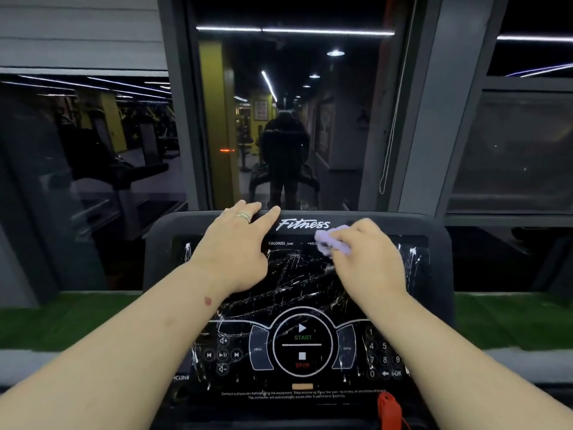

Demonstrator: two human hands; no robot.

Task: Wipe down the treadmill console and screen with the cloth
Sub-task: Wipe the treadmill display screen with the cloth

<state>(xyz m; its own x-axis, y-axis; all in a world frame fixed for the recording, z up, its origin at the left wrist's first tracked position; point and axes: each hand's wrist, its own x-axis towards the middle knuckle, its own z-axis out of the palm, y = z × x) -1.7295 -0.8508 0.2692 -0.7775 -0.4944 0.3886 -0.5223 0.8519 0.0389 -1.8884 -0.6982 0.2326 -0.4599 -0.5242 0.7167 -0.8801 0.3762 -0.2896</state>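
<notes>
The black treadmill console (440, 243) fills the lower middle of the head view, with its dark, scratched screen (297, 274) below the "Fitness" logo. My left hand (238, 243) rests on the console's top edge, fingers stretched over the rim, a ring on one finger. My right hand (369, 256) grips a bunched lilac cloth (330, 242) and presses it against the upper right part of the screen, just under the logo. Most of the cloth is hidden under my fingers.
The control panel (302, 346) with start and stop buttons and a number keypad lies below the screen. A red safety clip (387, 408) sits at the console's bottom right. A dark window (288, 119) stands right behind the console, with a hanging cord (389, 144) and green turf (77, 318) below.
</notes>
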